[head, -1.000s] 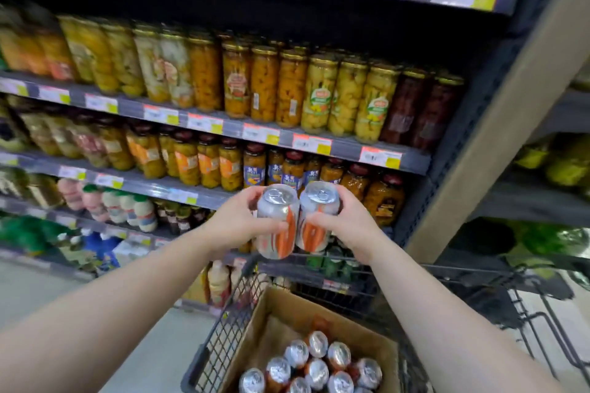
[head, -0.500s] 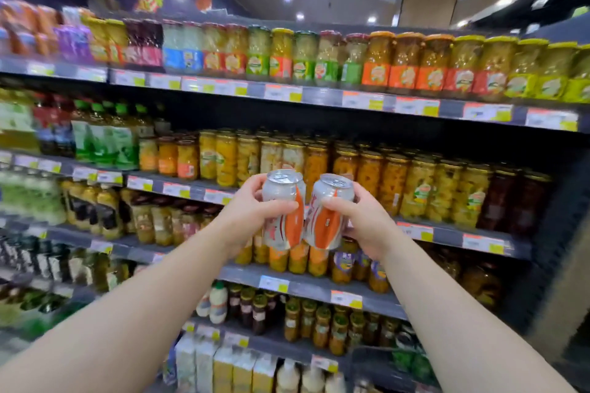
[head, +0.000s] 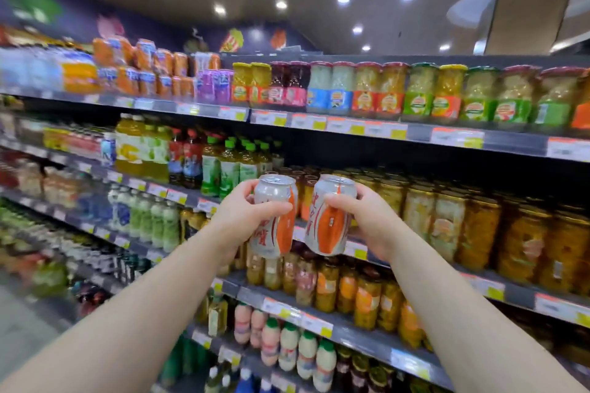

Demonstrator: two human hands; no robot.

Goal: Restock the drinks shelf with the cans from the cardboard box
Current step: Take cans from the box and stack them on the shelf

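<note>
**Q:** What has changed since a moment ago?

**A:** Upward, mostly: the view has lifted from the lower shelves to take in the ceiling lights, and both cans have risen with it, slightly further apart now.

**Q:** What fills the scene?

**A:** Long dark-grey metal supermarket shelving [head: 415,134] runs across the whole view, edged with orange and yellow price tags. Its top tier holds tall glass jars with bright labels [head: 447,96]. On the tier below, green-capped plastic juice bottles [head: 230,163] stand left and amber glass jars of preserved fruit [head: 479,226] right.

**Q:** And the hands?

**A:** Two bare forearms reach forward from the bottom corners. The left hand [head: 242,217] has its fingers and thumb wrapped firmly round a silver-and-orange aluminium drinks can [head: 274,217]. The right hand [head: 367,220] grips a matching second can [head: 329,217]. Both cans are held upright, tops tilted a little toward each other, near but not touching, in front of the fruit-jar tier.

**Q:** Why held so?

**A:** Probably to carry two at once while looking for their shelf slot; neither is placed yet. The cardboard box is out of view.
</note>
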